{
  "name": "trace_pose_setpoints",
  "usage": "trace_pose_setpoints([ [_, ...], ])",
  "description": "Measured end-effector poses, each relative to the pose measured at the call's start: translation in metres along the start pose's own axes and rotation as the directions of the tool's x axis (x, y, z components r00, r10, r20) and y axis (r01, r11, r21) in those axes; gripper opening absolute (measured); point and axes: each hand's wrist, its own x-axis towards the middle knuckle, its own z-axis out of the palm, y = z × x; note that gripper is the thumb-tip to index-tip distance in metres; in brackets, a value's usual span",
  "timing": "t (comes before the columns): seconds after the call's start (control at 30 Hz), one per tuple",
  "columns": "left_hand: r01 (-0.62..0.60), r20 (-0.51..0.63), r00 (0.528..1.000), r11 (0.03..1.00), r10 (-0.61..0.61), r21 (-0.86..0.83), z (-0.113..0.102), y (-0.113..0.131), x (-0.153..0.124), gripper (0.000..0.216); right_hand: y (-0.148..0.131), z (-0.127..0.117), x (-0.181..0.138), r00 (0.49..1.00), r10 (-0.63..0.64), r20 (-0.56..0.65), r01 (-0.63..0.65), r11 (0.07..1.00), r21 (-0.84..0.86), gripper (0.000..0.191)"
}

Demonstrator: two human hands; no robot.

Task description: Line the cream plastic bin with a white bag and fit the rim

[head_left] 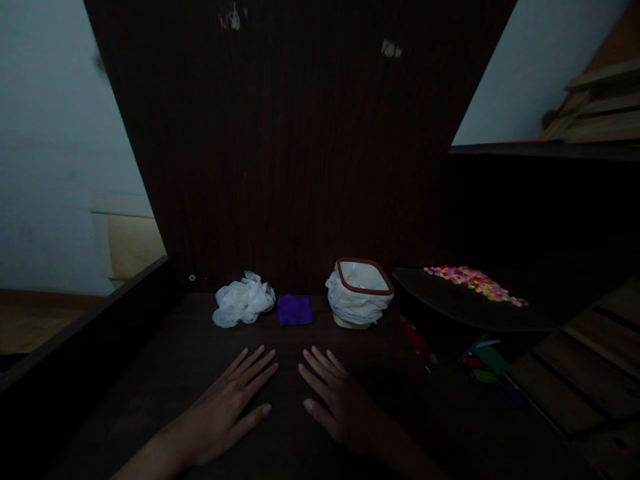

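Observation:
My left hand (233,400) lies palm down on the dark wooden desk (165,373), fingers stretched out and holding nothing. Beside it, my right hand (340,403) rests the same way, its fingers spread. Beyond the left hand sits a crumpled white plastic bag (243,300). A folded purple cloth (295,310) lies flat between that bag and a small bin (365,275). The bin has a brown square rim and a white liner bag (355,307) folded over its outside. Neither hand touches any of these things.
A tall dark panel (300,147) closes off the back. On the right, a curved shelf (450,300) carries many small colourful pieces (475,281). Red and green items (493,360) lie below it, hard to make out in the dark. A low side board (100,333) runs along the left.

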Motion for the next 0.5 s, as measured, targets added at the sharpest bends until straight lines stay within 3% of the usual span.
trace_pose_setpoints([
  [0.5,0.008,0.032,0.999,1.000,-0.008,0.016,-0.0018,0.0011,0.0014,0.064,-0.0042,-0.0034,0.0012,0.999,0.027,0.044,-0.026,1.000,-0.015,0.058],
])
